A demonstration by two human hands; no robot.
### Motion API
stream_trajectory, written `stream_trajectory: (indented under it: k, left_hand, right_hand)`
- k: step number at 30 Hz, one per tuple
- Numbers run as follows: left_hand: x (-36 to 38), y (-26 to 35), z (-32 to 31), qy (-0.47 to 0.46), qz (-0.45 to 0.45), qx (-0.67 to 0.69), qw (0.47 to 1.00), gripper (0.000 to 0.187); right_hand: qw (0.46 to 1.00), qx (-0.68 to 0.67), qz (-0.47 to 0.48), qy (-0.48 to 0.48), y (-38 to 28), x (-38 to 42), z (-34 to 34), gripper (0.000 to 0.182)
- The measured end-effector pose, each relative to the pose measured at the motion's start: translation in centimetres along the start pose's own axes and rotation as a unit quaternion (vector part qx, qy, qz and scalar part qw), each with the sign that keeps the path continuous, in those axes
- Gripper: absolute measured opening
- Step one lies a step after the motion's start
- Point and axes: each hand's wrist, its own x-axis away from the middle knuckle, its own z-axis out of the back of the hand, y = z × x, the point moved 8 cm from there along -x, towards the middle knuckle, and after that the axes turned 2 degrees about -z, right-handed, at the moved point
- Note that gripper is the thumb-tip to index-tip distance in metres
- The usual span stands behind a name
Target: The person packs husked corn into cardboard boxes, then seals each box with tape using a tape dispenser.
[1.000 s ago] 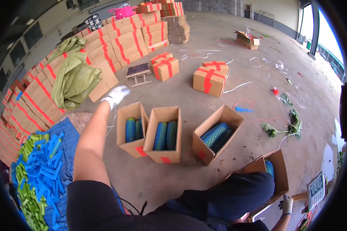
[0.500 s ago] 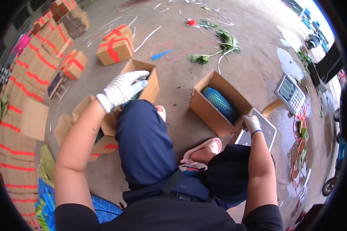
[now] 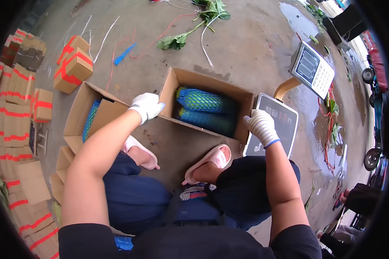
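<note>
Green leaves [image 3: 173, 42] lie on the partly wet floor [image 3: 250, 54].

Gripping right rim of open carton [image 3: 169, 91] with right hand [image 3: 263, 126], left hand [image 3: 147, 107] at left corner, mid-frame. Blue-netted produce [image 3: 201, 101] inside. Scale [image 3: 287, 123] right of center; taped boxes [image 3: 76, 69] upper left.

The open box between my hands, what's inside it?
The open box holds two green items in blue netting, side by side. Anything beneath is covered, and their right ends fade into shadow.
</note>
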Motion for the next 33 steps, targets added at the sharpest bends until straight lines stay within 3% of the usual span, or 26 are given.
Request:
stream_trajectory:
  k: [1,3,5,7,8,9,11,15,17,19,21,23,25,27,28,29,31,33]
  left_hand:
    - [2.4,-1.6,-0.5,-0.015,0.018,0.003,1.0,0.051]
    - [8.1,-4.1,-1.3,-0.096,0.089,0.031,0.991,0.048]
    - [12.7,-7.5,-4.3,-0.064,0.065,0.132,0.987,0.048]
    - [16.5,-9.0,-7.7,-0.136,0.128,0.082,0.979,0.052]
    - [18.4,-8.5,-8.8,-0.195,0.206,0.142,0.948,0.052]
    - [20.0,-8.6,-10.5,-0.202,0.219,0.149,0.943,0.052]
    - [19.8,-9.3,-12.0,-0.141,0.193,0.077,0.968,0.051]
    - [23.0,-9.7,-13.0,-0.122,0.218,0.212,0.945,0.054]
    - [22.1,-9.3,-13.3,-0.143,0.196,0.178,0.954,0.054]
    - [20.4,-9.5,-10.3,0.013,0.164,0.075,0.984,0.043]
    - [19.3,-8.6,-7.4,0.085,0.125,0.138,0.979,0.044]
    - [17.8,-8.6,-8.6,0.031,0.153,0.137,0.978,0.043]
    - [16.3,-4.7,-8.2,-0.001,0.099,0.124,0.987,0.043]
    - [13.7,-1.2,-13.9,-0.119,0.012,0.17,0.978,0.05]
    - [13.8,-0.6,-13.8,-0.146,0.023,0.238,0.96,0.054]
    - [14.7,-0.2,-13.5,-0.173,0.038,0.307,0.935,0.058]
    - [17.8,0.4,-12.9,-0.064,-0.111,0.28,0.951,0.062]
    - [18.8,0.8,-13.4,-0.102,-0.127,0.262,0.951,0.063]
  right_hand:
    - [1.0,0.0,0.004,-0.006,-0.8,-0.1,1.0,0.035]
    - [0.993,0.0,0.117,-0.008,-4.4,0.6,3.0,0.032]
    - [0.983,-0.001,0.176,-0.057,-7.6,1.6,2.1,0.032]
    - [0.965,0.013,0.253,-0.061,-10.8,2.8,-0.5,0.032]
    - [0.958,0.009,0.279,-0.063,-12.0,2.9,-2.7,0.032]
    - [0.959,0.016,0.272,-0.079,-12.3,2.3,-5.5,0.03]
    - [0.956,0.01,0.283,-0.074,-13.2,2.8,-4.6,0.029]
    - [0.962,-0.028,0.251,-0.104,-12.4,4.6,-4.1,0.027]
    - [0.964,-0.051,0.229,-0.127,-12.8,4.7,-5.4,0.029]
    - [0.965,-0.005,0.23,-0.127,-13.0,4.9,-4.2,0.03]
    - [0.916,-0.225,0.18,-0.28,-12.0,5.8,-4.1,0.032]
    - [0.895,-0.259,0.22,-0.288,-12.4,4.8,-6.9,0.033]
    - [0.88,-0.258,0.268,-0.295,-15.2,5.4,-9.3,0.03]
    - [0.905,-0.034,0.363,-0.217,-18.4,5.6,-13.6,0.027]
    - [0.926,0.008,0.307,-0.22,-18.4,4.8,-14.9,0.027]
    - [0.925,0.013,0.31,-0.221,-18.6,4.6,-14.6,0.027]
    - [0.917,-0.029,0.338,-0.209,-18.9,5.4,-13.5,0.032]
    - [0.912,-0.022,0.313,-0.265,-19.4,5.6,-12.5,0.037]
